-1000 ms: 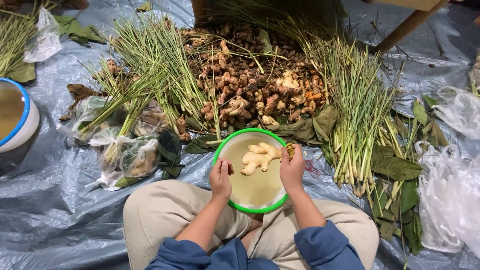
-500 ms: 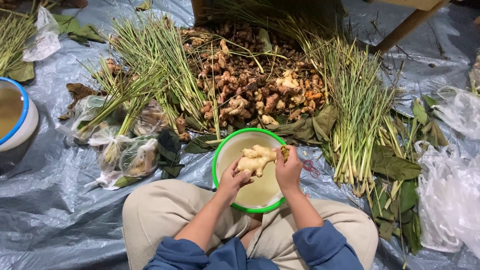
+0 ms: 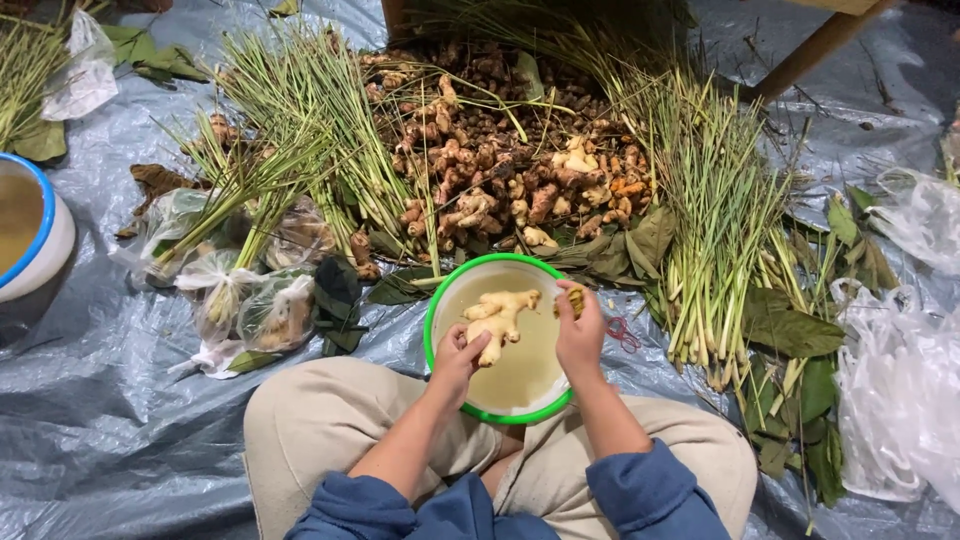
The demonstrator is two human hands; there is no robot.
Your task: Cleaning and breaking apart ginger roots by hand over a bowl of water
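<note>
- The blue-rimmed bucket (image 3: pixel 30 240) is cut by the left edge.
- The right hand (image 3: pixel 580 335) closes over a small yellowish piece (image 3: pixel 575 298), perhaps a brush; mostly hidden.
- The bag contents (image 3: pixel 275 315) are blurred.

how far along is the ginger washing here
Done: a few tied clear bags of roots lie beside the left knee. In hand: the left hand holds a pale ginger root over the green-rimmed basin of cloudy water; the right hand grips a small yellow piece. Left: a big pile of muddy roots remains.
</note>
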